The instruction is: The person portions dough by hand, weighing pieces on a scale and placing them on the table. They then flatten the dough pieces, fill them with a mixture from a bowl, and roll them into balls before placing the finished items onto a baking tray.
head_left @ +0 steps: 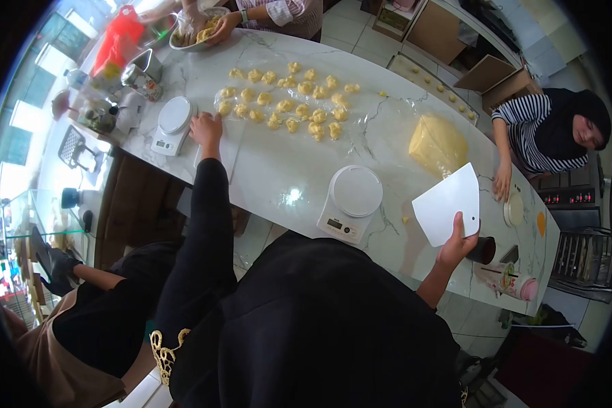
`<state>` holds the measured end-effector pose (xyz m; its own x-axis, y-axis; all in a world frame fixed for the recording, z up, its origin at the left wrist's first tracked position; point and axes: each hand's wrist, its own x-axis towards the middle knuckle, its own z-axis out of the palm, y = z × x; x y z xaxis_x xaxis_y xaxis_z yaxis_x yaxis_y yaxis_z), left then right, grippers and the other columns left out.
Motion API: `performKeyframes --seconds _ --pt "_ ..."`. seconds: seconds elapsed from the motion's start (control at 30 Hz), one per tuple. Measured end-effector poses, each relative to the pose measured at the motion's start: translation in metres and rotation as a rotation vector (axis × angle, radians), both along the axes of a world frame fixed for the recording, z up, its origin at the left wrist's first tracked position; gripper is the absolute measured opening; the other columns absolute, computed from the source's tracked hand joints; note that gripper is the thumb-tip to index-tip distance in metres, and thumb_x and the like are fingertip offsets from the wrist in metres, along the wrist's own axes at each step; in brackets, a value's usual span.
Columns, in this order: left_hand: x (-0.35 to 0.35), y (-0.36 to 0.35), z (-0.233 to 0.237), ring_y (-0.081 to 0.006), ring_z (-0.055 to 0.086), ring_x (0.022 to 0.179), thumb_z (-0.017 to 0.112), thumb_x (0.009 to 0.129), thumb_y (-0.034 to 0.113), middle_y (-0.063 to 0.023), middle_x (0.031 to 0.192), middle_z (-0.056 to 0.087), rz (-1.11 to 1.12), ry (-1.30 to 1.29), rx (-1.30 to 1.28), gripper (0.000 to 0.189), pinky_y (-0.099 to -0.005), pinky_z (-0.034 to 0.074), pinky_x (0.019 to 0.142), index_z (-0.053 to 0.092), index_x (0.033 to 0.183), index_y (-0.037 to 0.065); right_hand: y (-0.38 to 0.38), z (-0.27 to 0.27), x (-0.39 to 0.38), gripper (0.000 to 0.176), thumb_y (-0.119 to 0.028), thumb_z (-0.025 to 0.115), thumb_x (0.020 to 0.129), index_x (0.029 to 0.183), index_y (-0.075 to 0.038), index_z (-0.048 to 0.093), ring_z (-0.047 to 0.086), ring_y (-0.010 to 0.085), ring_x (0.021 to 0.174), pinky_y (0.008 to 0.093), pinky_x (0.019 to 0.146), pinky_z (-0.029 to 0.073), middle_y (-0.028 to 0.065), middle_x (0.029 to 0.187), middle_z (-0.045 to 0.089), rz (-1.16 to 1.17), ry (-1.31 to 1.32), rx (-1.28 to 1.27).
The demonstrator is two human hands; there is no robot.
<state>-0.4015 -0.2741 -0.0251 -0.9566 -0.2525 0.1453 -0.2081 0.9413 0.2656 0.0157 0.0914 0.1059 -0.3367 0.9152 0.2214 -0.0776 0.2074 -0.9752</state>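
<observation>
My right hand (458,246) grips a white flat scraper (449,204) by its lower corner, above the marble table's right part. Just beyond the scraper lies a large block of yellow dough (436,144) in clear plastic. My left hand (206,130) rests beside a white scale (175,122) at the left, fingers apart, at the edge of a white sheet or board (223,146). Several small dough pieces (284,105) are spread on plastic farther up the table. A second white scale (352,200) stands near the front edge between my hands.
Across the table, a person's hands (224,27) are at a bowl (200,44). Another person (547,129) leans at the right end. A dark cup (481,250) and plastic drink cups (506,280) stand near my right hand. A third person (88,319) is at lower left.
</observation>
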Motion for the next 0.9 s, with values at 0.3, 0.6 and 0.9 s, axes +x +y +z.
performKeyframes --seconds 0.3,0.6,0.9 --pt "-0.053 -0.014 -0.018 -0.0313 0.048 0.109 0.056 0.077 0.041 -0.0122 0.110 0.056 -0.043 -0.003 0.128 0.034 -0.0453 0.035 0.093 0.063 0.102 0.019 0.001 0.006 -0.038 0.016 -0.009 0.058 0.084 0.093 0.001 0.051 0.052 0.0107 0.079 0.0257 0.074 0.042 0.0054 0.087 0.057 0.090 -0.011 0.019" --pt "-0.094 -0.033 -0.026 -0.0306 0.059 0.090 0.061 0.075 0.033 -0.0196 0.093 0.063 -0.230 -0.147 0.430 0.035 -0.0340 0.045 0.080 0.063 0.098 0.007 -0.004 0.002 -0.057 0.010 -0.007 0.056 0.084 0.089 -0.001 0.050 0.049 0.0095 0.077 0.0245 0.073 0.041 0.0032 0.083 0.054 0.138 -0.084 0.033" --pt "-0.106 -0.026 0.018 -0.0195 0.059 0.069 0.064 0.078 0.026 -0.0095 0.083 0.062 -0.241 -0.527 0.609 0.034 -0.0304 0.044 0.055 0.058 0.100 0.001 -0.001 -0.001 -0.064 0.013 -0.007 0.057 0.084 0.092 0.000 0.051 0.051 0.0097 0.079 0.0251 0.074 0.041 0.0039 0.086 0.056 0.218 -0.102 0.090"
